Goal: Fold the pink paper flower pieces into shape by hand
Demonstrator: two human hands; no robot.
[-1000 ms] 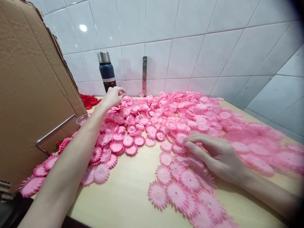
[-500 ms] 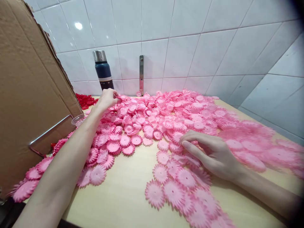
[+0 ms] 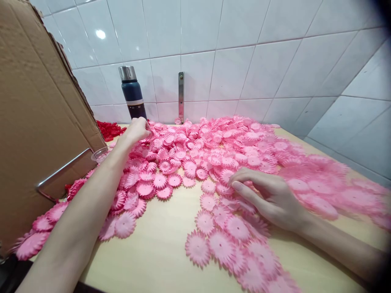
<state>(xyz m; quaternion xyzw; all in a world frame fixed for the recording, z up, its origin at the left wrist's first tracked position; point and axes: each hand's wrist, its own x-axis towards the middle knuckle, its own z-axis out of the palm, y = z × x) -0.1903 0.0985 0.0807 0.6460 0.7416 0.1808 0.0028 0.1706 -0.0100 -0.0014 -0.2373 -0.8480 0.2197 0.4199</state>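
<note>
Pink fabric flower discs (image 3: 220, 244) with toothed rims lie in a wide, loose heap over the tabletop; several show a small centre hole. My left hand (image 3: 137, 131) reaches to the heap's back left edge, close to the blue bottle. Its fingers are bent downward and pressed together, and whatever is between them is hidden. On the right, my right hand (image 3: 270, 199) rests low over the discs, thumb and forefinger loosely bent with a gap between them. I see nothing held in it.
A blue bottle (image 3: 132, 97) with a steel cap stands at the back. On the left are a cardboard box (image 3: 39, 110), a metal bar (image 3: 64, 169), a clear plastic cup (image 3: 99, 154) and red pieces (image 3: 110, 131). A metal bracket (image 3: 181, 97) is fixed to the tiled wall (image 3: 244, 24).
My left hand has dropped slightly at the heap's back edge, its fingers curled in more. My right hand stays almost in the same place.
</note>
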